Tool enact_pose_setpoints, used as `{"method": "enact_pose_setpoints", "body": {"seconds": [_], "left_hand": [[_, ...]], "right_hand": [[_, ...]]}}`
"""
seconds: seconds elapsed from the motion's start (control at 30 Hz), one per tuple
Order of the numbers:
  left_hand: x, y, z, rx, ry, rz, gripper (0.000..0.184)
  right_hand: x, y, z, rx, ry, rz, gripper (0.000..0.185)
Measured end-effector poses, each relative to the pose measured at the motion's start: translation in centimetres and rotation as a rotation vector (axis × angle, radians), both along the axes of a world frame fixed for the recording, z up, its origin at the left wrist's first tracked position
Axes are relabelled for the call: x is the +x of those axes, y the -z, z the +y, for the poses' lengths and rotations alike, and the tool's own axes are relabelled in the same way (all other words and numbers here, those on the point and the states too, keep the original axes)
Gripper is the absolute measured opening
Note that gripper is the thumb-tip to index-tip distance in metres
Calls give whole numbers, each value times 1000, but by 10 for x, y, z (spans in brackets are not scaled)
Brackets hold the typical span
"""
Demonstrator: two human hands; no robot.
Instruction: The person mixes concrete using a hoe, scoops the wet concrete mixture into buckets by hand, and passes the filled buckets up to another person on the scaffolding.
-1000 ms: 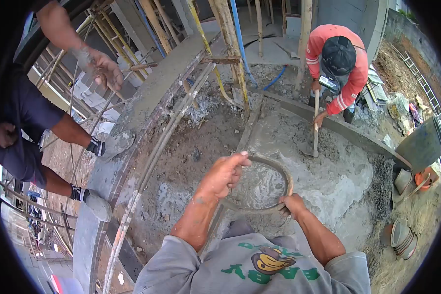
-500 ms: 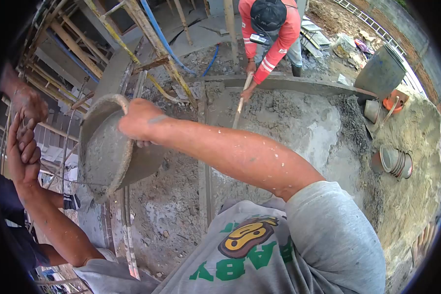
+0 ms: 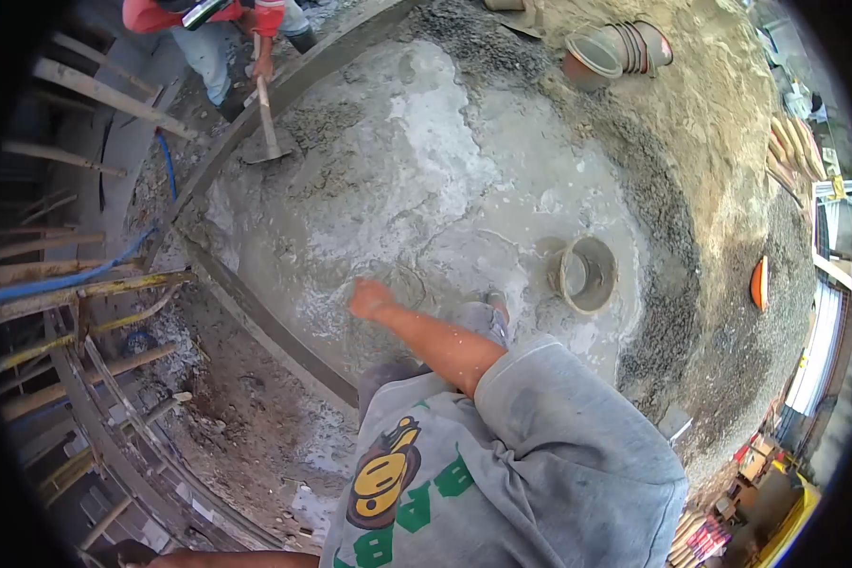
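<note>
My right hand (image 3: 372,298) hangs over the grey wet concrete mix (image 3: 445,161) with fingers that look curled and nothing seen in them. To its right, a bucket (image 3: 587,275) stands tilted in the mix, its mouth towards me. My left hand (image 3: 134,553) is at the bottom left edge, dark and partly cut off, so its fingers cannot be made out. At the upper left, a co-worker in a red top (image 3: 232,19) grips a hoe (image 3: 267,118), its blade in the mix.
A low concrete kerb (image 3: 265,322) borders the mix on the left. Poles and a yellow-marked frame (image 3: 85,303) stand beyond it. Sand (image 3: 719,123) and gravel (image 3: 667,227) lie at right, with stacked buckets (image 3: 625,52) on the sand.
My right hand has let go of the mortar-filled bucket, now out of view. My left hand has moved away from another person's hand, down to the bottom edge. The view has swung right.
</note>
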State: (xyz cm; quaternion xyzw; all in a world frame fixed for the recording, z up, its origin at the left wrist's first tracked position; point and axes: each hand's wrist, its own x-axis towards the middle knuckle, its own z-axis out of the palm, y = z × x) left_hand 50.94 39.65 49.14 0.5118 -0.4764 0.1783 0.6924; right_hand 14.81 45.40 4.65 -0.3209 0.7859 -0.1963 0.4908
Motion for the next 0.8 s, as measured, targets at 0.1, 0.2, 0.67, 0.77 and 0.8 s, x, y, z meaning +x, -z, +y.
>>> {"method": "enact_pose_setpoints", "body": {"seconds": [0.1, 0.2, 0.67, 0.77, 0.8], "left_hand": [[-153, 204, -44, 1230, 573, 271, 45], [-314, 356, 38, 1638, 1166, -233, 33], [-829, 720, 416, 1828, 2015, -1207, 67], [-829, 711, 417, 1836, 2140, -984, 51], [-830, 699, 410, 1804, 2159, -919, 47]], "right_hand": [[-161, 70, 178, 302, 468, 140, 41], [-242, 119, 357, 534, 751, 250, 39], [-230, 293, 516, -648, 2476, -709, 38], [-213, 334, 523, -629, 2572, -825, 28], [-220, 328, 524, -542, 2548, -802, 28]]}}
